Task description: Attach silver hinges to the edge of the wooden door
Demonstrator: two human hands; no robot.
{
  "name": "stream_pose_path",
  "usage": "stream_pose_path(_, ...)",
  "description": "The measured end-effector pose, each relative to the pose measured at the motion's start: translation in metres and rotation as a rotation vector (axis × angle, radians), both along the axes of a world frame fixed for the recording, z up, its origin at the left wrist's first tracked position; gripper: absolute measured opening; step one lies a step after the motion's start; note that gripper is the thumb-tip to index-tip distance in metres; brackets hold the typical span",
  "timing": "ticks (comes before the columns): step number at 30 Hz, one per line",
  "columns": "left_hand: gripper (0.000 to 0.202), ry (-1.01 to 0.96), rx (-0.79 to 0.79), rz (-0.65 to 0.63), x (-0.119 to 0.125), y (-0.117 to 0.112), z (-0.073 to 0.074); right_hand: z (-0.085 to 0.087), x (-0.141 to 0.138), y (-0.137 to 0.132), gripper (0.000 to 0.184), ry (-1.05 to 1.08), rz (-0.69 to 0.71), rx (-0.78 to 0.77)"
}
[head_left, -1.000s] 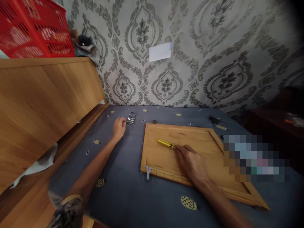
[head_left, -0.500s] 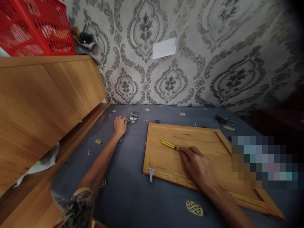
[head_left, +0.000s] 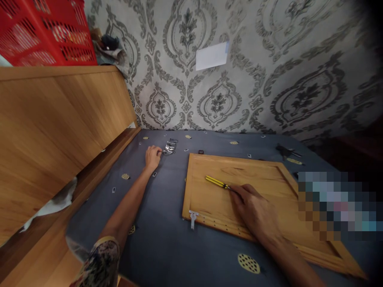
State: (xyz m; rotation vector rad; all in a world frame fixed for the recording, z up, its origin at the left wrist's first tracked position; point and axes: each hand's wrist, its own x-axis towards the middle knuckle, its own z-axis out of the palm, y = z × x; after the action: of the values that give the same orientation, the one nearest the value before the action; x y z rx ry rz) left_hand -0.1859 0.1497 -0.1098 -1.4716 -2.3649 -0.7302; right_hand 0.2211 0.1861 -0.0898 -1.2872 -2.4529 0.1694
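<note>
A wooden cabinet door (head_left: 269,175) lies flat on a blue-grey cloth (head_left: 167,239). My right hand (head_left: 254,207) rests on the door, fingers closed on the shaft end of a yellow-handled screwdriver (head_left: 217,182) that lies on the panel. A metal hinge (head_left: 193,218) sticks out from the door's near left edge. My left hand (head_left: 153,156) reaches far left, fingers curled at a small pile of metal hardware (head_left: 169,148); whether it grips a piece I cannot tell.
A wooden cabinet side (head_left: 54,127) stands at left with a red crate (head_left: 44,32) on top. Patterned wallpaper (head_left: 239,67) closes the back. Dark tools (head_left: 287,151) lie at the far right of the cloth. A white rag (head_left: 52,203) hangs at left.
The view has shifted slightly, so everything sits a little further right. Both hands stay where they were, left at the hardware and right on the screwdriver.
</note>
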Motion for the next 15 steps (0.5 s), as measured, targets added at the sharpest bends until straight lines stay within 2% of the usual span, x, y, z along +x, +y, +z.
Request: stream_pose_path(15,0.024,-0.057,0.067,-0.081,-0.010,-0.010,0.015,0.001,0.001,0.000,0.042,-0.001,-0.019,-0.019)
